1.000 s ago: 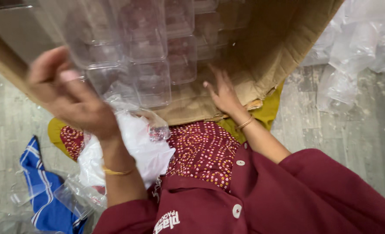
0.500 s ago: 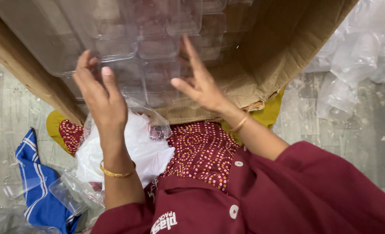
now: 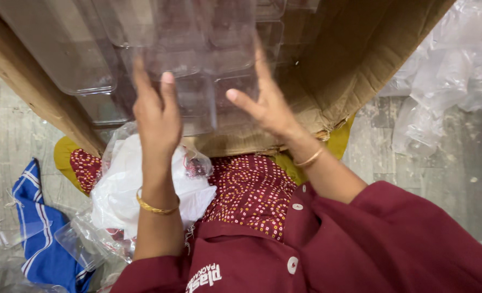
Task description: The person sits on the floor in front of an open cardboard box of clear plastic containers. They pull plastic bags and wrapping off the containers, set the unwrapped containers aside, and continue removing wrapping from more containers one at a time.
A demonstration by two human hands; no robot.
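View from above onto a grey tiled floor [image 3: 442,179], scuffed and speckled with pale marks. A person in a maroon buttoned overshirt sits with a red dotted garment and a strip of yellow cloth across the lap.

Both arms reach forward and up from the bottom of the view. The left hand [image 3: 156,116] is raised with its back to the camera, fingers straight and close together, pressed flat against the near face of a stack of clear plastic trays [image 3: 197,65]. A gold bangle circles that wrist. The right hand [image 3: 265,106] is raised beside it, fingers spread, thumb pointing toward the left hand, palm against the same trays; a thin bangle sits on its wrist. Neither grip is closed: both hands lie open and flat on the plastic, holding it between and under the palms rather than curling around it.

The trays fill the top middle of the view, inside a large brown cardboard box [image 3: 360,59] tipped open toward the person, its torn flap edge touching the lap.

A white plastic bag [image 3: 124,184] lies under the left forearm. A blue cloth with white stripes [image 3: 40,239] lies at far left. Crumpled clear plastic wrap [image 3: 447,81] is heaped at right.
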